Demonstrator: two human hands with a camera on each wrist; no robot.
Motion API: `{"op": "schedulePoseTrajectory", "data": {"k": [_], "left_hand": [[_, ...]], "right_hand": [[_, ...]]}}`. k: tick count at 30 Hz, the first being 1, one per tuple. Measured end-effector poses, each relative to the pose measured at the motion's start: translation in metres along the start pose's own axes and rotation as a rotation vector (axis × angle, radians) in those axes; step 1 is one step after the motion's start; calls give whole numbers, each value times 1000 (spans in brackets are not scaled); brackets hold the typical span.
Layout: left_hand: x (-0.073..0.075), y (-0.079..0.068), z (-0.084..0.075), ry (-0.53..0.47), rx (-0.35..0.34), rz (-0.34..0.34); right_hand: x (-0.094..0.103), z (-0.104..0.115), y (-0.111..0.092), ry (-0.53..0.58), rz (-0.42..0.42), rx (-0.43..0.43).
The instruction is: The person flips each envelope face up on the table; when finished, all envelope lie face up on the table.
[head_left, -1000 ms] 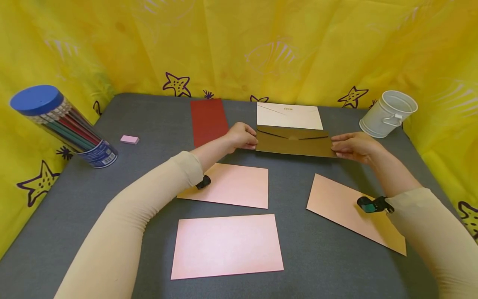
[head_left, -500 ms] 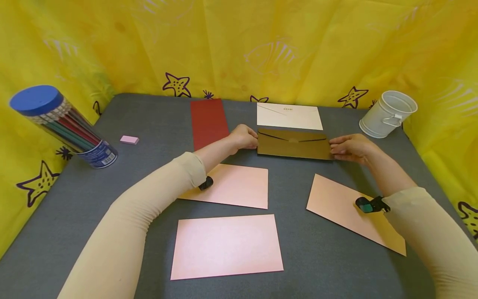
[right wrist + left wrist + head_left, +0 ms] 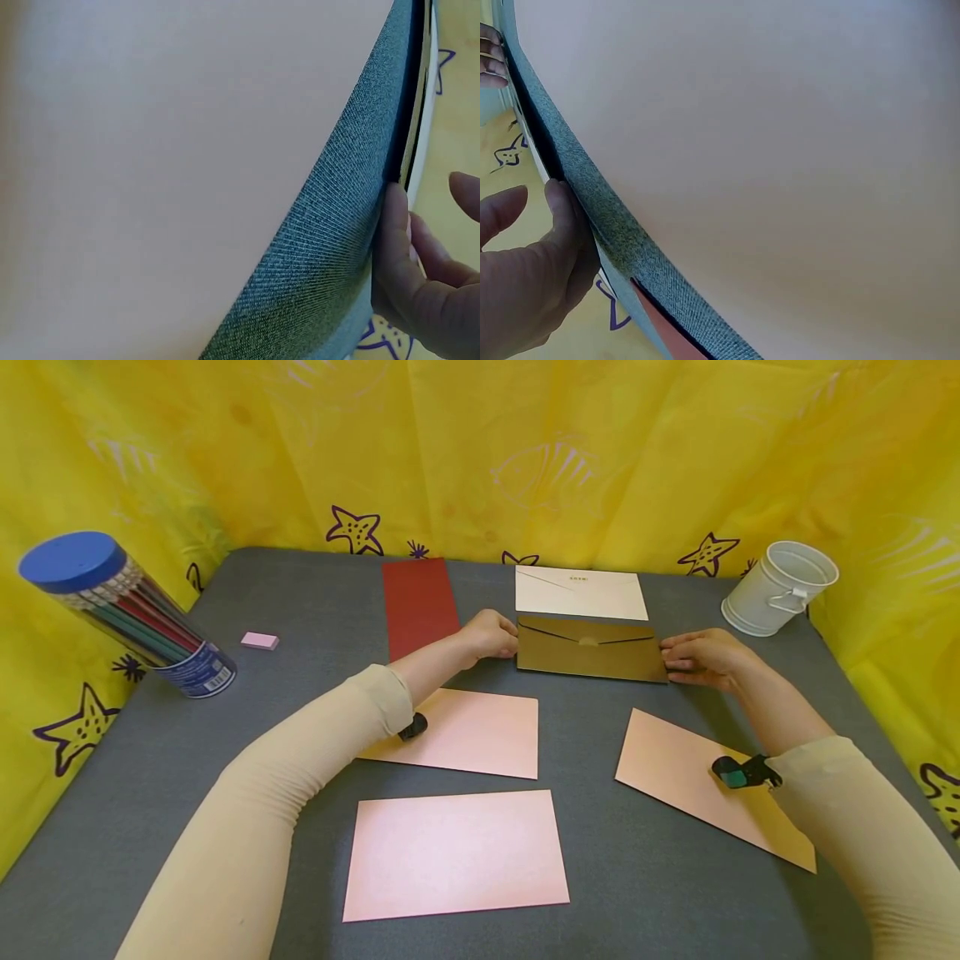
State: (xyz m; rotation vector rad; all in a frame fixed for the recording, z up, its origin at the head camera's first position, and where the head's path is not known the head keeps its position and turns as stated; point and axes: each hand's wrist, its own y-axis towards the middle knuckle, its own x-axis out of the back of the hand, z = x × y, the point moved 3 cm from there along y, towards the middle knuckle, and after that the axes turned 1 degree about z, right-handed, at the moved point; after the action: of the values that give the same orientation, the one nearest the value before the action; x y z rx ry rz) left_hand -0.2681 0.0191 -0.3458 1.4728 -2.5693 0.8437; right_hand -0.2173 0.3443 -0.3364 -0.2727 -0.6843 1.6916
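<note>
A gold-brown envelope [image 3: 588, 652], flap side up, lies between the two hands near the back of the dark table [image 3: 585, 827]. My left hand [image 3: 486, 635] touches its left short edge; in the left wrist view the thumb [image 3: 502, 214] is held away from the finger at the edge. At the opposite short edge rest the fingertips of my right hand [image 3: 705, 658], and the right wrist view has that thumb [image 3: 466, 195] lifted apart too. A white envelope [image 3: 581, 593] lies just behind the gold-brown one. Left of it is a red envelope [image 3: 420, 606], partly hidden by the left arm.
Pink envelopes lie nearer the front: one [image 3: 487, 735] below the left forearm, one [image 3: 457, 856] at front centre, one [image 3: 690, 777] under the right wrist. A pencil tub [image 3: 135, 610] and pink eraser [image 3: 260, 641] stand left; a white metal bucket [image 3: 776, 589] stands at the back right.
The gold-brown envelope has come slightly toward the front and down against the table. Both hands moved with it, the right one shifting a little left.
</note>
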Motion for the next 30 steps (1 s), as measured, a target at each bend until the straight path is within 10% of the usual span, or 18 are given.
{"op": "schedulePoseTrajectory", "data": {"k": [30], "left_hand": [[28,-14,6,128,-131,35]], "right_hand": [[-29,19,-8,-294,-74,155]]}}
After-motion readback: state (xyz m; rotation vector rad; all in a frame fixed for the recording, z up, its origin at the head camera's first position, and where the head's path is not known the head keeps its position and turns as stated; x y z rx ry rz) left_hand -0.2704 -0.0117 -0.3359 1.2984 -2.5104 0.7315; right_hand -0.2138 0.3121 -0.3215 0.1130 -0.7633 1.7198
